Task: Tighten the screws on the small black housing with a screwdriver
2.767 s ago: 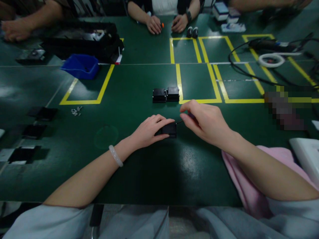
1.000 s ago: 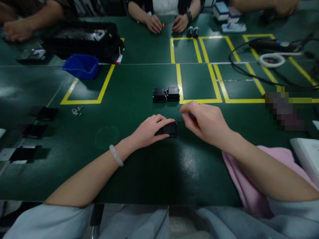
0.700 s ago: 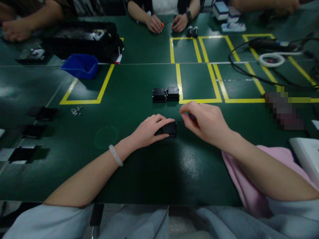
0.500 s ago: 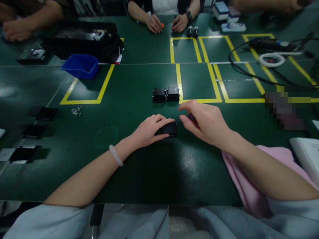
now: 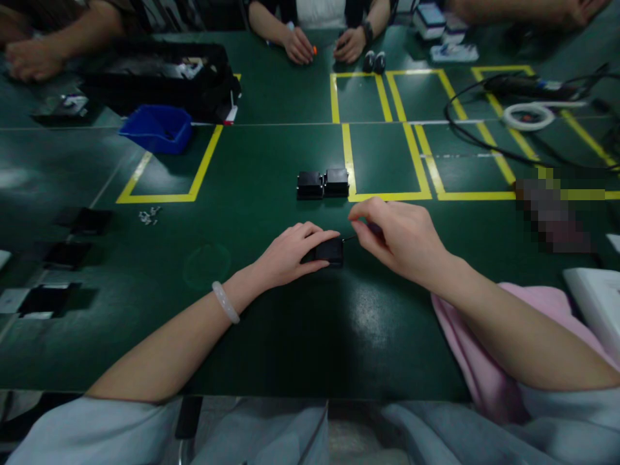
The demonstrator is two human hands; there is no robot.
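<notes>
My left hand grips a small black block on the green table, thumb on its near side and fingers over its far side. Just right of it, my right hand is closed around a screwdriver. Its thin shaft points left and meets the block's right side; most of the dark handle is hidden in my palm. Beyond my hands stand two similar black blocks, a left block and a right block, side by side. Whether a screw sits at the tip cannot be seen.
Small metal screws lie in a pile to the left, near several flat black parts. A blue bin stands farther back. On the right are a pink cloth and black cable. Other people's hands are across the table.
The thumb and index finger of my right hand have drawn together, and that hand has shifted very slightly. My left hand and the block stay in place.
</notes>
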